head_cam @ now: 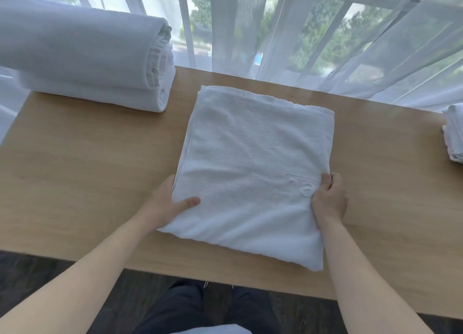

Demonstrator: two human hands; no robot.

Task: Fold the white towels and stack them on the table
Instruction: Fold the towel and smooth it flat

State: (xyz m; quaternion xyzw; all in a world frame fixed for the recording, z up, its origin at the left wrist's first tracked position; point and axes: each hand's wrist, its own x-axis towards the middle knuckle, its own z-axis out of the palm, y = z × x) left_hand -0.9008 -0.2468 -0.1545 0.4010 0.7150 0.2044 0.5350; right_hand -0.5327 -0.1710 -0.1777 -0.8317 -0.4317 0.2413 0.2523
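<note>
A white towel (pixel 253 163), folded into a long rectangle, lies in the middle of the wooden table (pixel 82 178). My left hand (pixel 166 204) grips its left edge near the front, thumb on top and fingers tucked under. My right hand (pixel 329 198) pinches the right edge at the same height, bunching the cloth a little. A tall stack of folded white towels (pixel 82 57) sits at the table's back left corner.
More white cloth (pixel 454 135) lies at the table's right edge, partly cut off. Sheer curtains (pixel 325 37) hang over a window just behind the table. Dark floor and my legs show below the table's front edge.
</note>
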